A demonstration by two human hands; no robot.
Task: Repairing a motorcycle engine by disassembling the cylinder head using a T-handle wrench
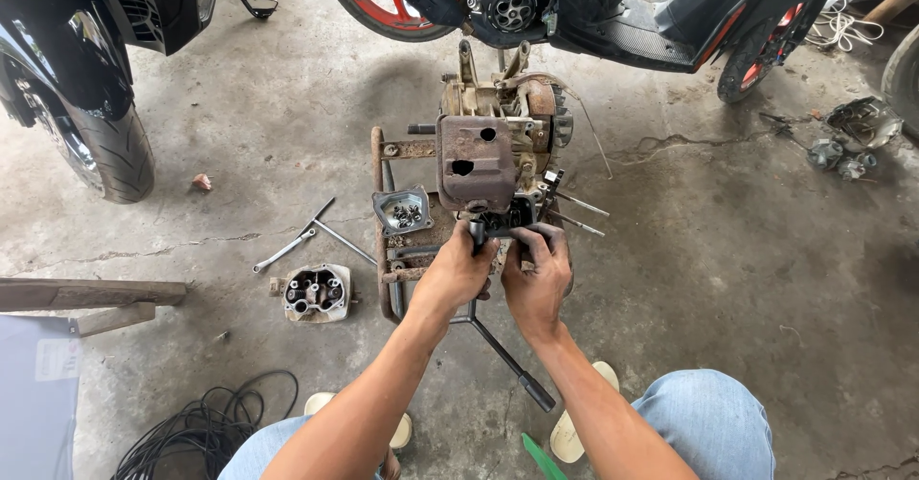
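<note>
left hand [458,271] with its grip clamped on a black y-shaped socket wrench [479,241], right hand [538,271] with its grip closed against the rusty engine block [493,159], which sits on a metal stand [381,212] on the concrete floor [718,250], cylinder head [317,292] nearby.

We count two hands [458,271] [538,274], one engine [498,150], one cylinder head [317,292], two wrenches [287,248] [498,346], and three motorcycles [86,49] [574,6] [905,73] along the top of the frame.
</note>
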